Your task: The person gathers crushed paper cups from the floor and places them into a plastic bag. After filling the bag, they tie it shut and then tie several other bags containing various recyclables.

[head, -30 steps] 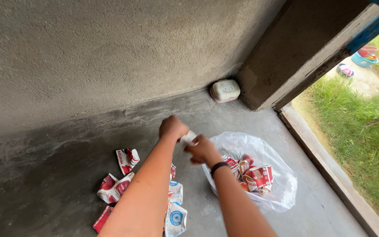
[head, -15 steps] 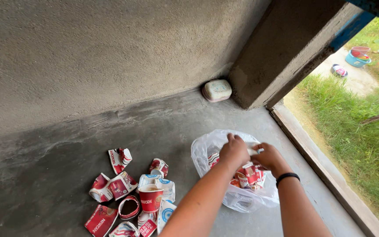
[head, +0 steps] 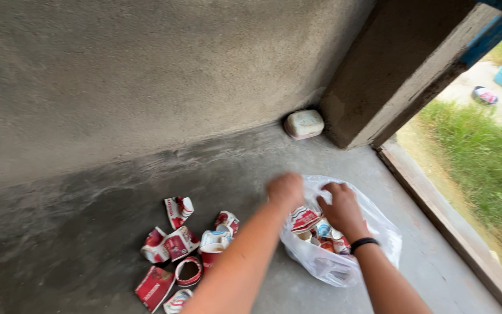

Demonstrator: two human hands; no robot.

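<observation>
A clear plastic bag lies open on the concrete floor, holding several crushed red and white paper cups. My left hand hovers at the bag's left rim, blurred, with its fingers curled; whether it grips anything is unclear. My right hand, a black band on its wrist, reaches over the bag's mouth with fingers bent down onto the cups and rim. To the left, a loose pile of crushed cups is scattered on the floor.
A rough grey wall runs behind. A pale soap box sits in the corner beside a concrete pillar. A raised floor edge borders grass on the right; tubs stand far off.
Both hands carried a crushed white cup from above the pile to the bag. The left hand now sits at the bag's left rim and the view has shifted slightly.
</observation>
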